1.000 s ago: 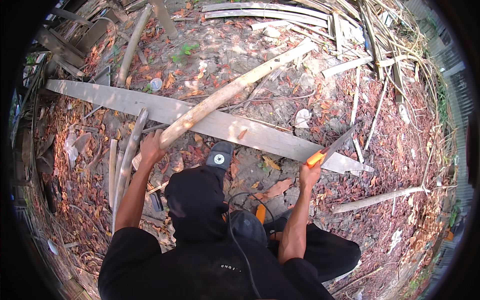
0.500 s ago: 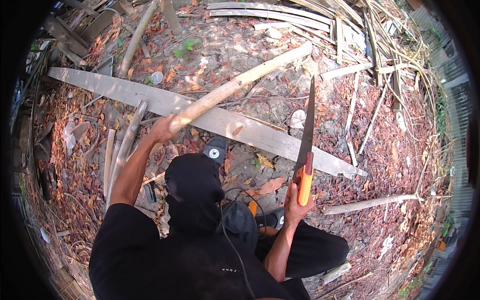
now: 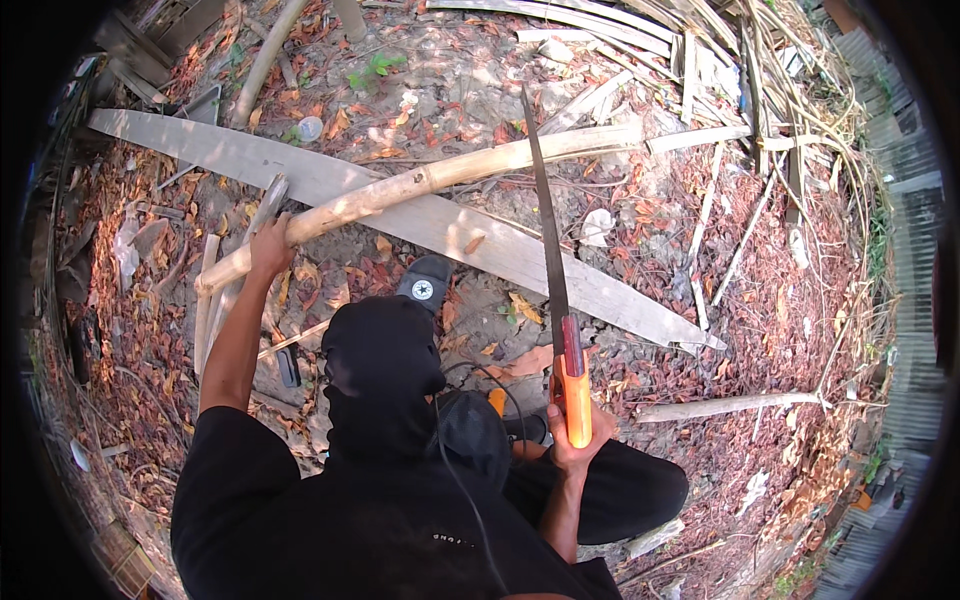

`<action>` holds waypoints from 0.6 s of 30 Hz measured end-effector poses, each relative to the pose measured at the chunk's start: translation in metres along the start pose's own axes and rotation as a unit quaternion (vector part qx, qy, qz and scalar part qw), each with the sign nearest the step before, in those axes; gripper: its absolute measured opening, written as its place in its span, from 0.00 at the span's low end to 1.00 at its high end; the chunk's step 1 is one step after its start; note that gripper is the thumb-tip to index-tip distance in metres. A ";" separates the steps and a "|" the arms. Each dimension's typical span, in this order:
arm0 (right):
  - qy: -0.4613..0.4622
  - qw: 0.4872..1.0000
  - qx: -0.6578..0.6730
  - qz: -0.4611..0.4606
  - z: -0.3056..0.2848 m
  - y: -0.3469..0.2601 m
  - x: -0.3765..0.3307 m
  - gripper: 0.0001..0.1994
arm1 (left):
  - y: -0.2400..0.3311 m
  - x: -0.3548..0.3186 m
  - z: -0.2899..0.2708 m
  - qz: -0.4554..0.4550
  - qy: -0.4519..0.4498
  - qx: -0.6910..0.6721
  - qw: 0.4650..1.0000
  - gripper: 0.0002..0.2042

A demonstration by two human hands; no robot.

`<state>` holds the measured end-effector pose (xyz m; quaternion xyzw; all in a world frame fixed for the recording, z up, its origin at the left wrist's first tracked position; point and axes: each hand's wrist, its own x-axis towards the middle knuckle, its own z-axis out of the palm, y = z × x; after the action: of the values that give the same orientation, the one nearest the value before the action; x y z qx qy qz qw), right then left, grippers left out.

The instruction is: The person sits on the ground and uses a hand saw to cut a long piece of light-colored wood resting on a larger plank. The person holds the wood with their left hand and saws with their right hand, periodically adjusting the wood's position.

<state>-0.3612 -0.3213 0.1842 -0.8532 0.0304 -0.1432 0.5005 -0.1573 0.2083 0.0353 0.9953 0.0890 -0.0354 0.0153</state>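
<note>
A long, peeled wooden pole (image 3: 390,190) slants across a flat grey plank (image 3: 520,265) that lies on the ground. Near the pole's closer, left end, my left hand (image 3: 270,246) is wrapped around it. My right hand (image 3: 588,440) is closed round the orange grip of a handsaw (image 3: 549,240), whose dark blade points away from me. The blade crosses over the pole in the view, toward its far right part; whether they touch I cannot tell. Below my left hand, short wooden sticks (image 3: 212,290) lean beside the pole's end.
Scrap strips of wood (image 3: 690,60) are heaped at the far right. A branch (image 3: 730,407) lies on the right, with corrugated sheeting (image 3: 915,280) along that edge. My shoe (image 3: 425,285) rests close to the plank. Dry leaves litter the soil, and a cable (image 3: 465,505) trails over my shirt.
The pole has shifted: its near end now extends farther left, past my left hand, which has moved left and slightly up. The saw has swung left so its blade crosses the pole.
</note>
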 end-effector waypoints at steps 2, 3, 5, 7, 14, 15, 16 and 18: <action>0.006 1.000 0.002 -0.012 0.004 -0.004 0.000 0.07 | 0.013 0.003 -0.007 0.015 -0.010 -0.006 1.000 0.32; 0.002 1.000 -0.001 -0.020 0.005 -0.007 0.001 0.07 | 0.017 0.006 -0.008 0.026 0.013 -0.004 1.000 0.31; -0.013 1.000 -0.014 -0.005 0.003 -0.012 0.000 0.07 | 0.022 0.006 -0.011 0.047 0.052 0.001 0.997 0.31; -0.007 1.000 -0.008 0.005 0.004 -0.013 -0.002 0.09 | 0.031 0.020 -0.023 0.092 0.091 0.006 0.992 0.31; 0.030 0.996 0.075 0.031 0.015 -0.016 0.005 0.11 | 0.079 0.044 -0.028 0.184 0.031 -0.018 0.982 0.31; 0.025 0.997 0.068 0.024 0.016 -0.017 0.007 0.11 | 0.080 0.043 -0.025 0.173 -0.018 -0.020 0.985 0.32; 0.020 0.998 0.060 0.017 0.016 -0.018 0.008 0.12 | 0.081 0.042 -0.021 0.168 -0.012 -0.039 0.985 0.33; 0.018 0.998 0.057 0.016 0.016 -0.019 0.011 0.12 | 0.079 0.041 -0.015 0.157 0.000 -0.077 0.985 0.35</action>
<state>-0.3479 -0.3006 0.1956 -0.8199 0.0448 -0.1524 0.5500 -0.1021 0.1384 0.0492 0.9927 -0.0658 -0.0261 0.0974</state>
